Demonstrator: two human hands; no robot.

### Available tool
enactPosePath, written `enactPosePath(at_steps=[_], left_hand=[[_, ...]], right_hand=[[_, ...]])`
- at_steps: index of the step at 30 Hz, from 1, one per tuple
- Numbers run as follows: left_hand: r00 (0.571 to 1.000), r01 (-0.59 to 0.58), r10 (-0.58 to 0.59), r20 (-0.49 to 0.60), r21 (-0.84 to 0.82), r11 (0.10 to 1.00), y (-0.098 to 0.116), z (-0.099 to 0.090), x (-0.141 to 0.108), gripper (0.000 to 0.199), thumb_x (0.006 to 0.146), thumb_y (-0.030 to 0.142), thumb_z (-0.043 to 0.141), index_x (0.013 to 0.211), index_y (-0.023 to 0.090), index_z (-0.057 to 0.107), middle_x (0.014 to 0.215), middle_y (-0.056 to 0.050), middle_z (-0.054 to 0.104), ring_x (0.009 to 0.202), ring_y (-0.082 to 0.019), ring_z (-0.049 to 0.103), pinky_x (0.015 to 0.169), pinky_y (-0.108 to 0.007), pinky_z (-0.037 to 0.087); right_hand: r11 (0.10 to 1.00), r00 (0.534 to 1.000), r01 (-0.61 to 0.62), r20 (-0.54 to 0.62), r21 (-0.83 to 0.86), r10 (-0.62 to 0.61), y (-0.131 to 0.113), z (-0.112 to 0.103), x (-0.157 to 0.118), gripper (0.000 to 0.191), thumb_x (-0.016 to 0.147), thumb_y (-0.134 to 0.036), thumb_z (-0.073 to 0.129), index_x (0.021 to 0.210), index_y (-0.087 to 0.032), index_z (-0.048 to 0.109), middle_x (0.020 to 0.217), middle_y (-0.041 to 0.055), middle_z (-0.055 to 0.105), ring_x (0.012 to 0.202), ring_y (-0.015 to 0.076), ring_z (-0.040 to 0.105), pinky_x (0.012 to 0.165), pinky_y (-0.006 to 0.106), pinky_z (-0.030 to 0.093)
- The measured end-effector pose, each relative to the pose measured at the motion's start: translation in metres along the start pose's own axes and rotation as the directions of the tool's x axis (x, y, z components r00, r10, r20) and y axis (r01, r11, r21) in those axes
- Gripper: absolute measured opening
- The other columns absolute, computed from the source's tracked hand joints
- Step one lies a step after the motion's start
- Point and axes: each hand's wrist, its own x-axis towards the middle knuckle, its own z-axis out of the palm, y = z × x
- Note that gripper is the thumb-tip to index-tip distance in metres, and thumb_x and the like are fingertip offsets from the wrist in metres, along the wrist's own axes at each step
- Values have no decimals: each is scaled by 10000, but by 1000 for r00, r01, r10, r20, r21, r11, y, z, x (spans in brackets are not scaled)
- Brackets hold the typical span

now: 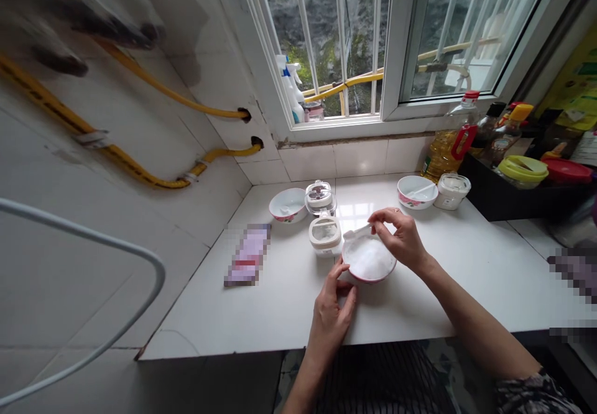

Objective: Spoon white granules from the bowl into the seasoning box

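A white bowl with a pink-red edge [372, 278] stands on the counter, filled with a white powdery or grainy substance [373, 257]. My left hand [333, 308] rests low at its left side, fingers curled, the index fingertip against the rim. Above the far rim, my right hand [400, 239] pinches a white spoon [359, 231] that points left across the bowl. Just left of the bowl sits a lidded clear jar [325, 235], with another lidded jar [319, 196] behind it, its contents dark.
Farther back are a flowered bowl [288, 206] and, at right, a second bowl [417, 192] with a white spoon beside a white jar [452, 191]. An oil bottle [450, 137] and a black condiment tray [508, 193] stand at right. A blurred purple packet [249, 255] lies left.
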Motion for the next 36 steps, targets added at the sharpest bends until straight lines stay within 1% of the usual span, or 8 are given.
enactPosePath(at_steps=[3,8,12,16,19,30,33,36], left_hand=[[1000,-2,2,-10,-5,1000,1,-1,0,370,907,199,555,1274,238,527,1446,-127,556,822,-129,709,840,-289,589],[1000,-2,2,-5,6,1000,2,-1,0,366,911,208,550,1275,236,532,1334,-109,637,817,-135,714,821,-274,586],[1000,0,0,-6,19,1000,2,-2,0,359,917,206,548,1275,228,526,1227,-98,684,805,-136,709,818,-274,583],[1000,-6,6,-4,10,1000,3,-2,0,366,912,189,545,1274,233,520,1295,-110,651,816,-130,711,821,-268,581],[1000,1,-1,-6,10,1000,4,-2,0,363,908,189,549,1268,231,528,1275,-107,666,803,-130,711,816,-264,580],[999,-31,32,-15,5,999,-1,0,0,360,914,194,551,1269,241,514,1382,-129,602,840,-133,722,831,-279,586],[1000,-28,28,-8,-1,1000,-2,1,0,359,915,203,551,1269,241,510,1419,-137,569,837,-130,718,838,-281,585],[1000,-30,30,-2,-4,1000,-1,0,0,363,911,195,547,1270,239,507,1352,-130,610,817,-129,709,825,-276,584]], right_hand=[[1000,995,-8,97,0,8,6,-4,-4,189,788,-112,512,748,-220,662,705,18,696,724,196,626,813,359,480],[999,965,38,261,-15,-32,7,6,-9,199,749,-91,503,696,-219,645,668,6,694,671,179,609,846,369,466],[988,958,-149,253,32,136,5,6,-8,194,726,-117,479,646,-216,626,580,-9,644,632,169,581,708,308,450],[898,894,-407,272,165,355,7,0,-4,154,702,-187,488,641,-202,629,500,-36,569,518,136,506,555,261,381],[830,860,-495,282,257,425,8,-2,-2,136,676,-230,517,633,-192,640,491,-35,566,508,131,495,558,263,375],[664,790,-612,293,429,539,13,-3,3,117,606,-267,584,604,-184,666,457,-27,584,497,129,507,589,278,418],[647,799,-596,277,476,533,15,-2,5,114,623,-271,613,643,-181,680,491,-12,632,527,138,549,634,290,463],[659,832,-541,216,523,511,13,4,5,137,674,-308,659,718,-182,688,559,-1,673,582,155,617,681,308,502]])
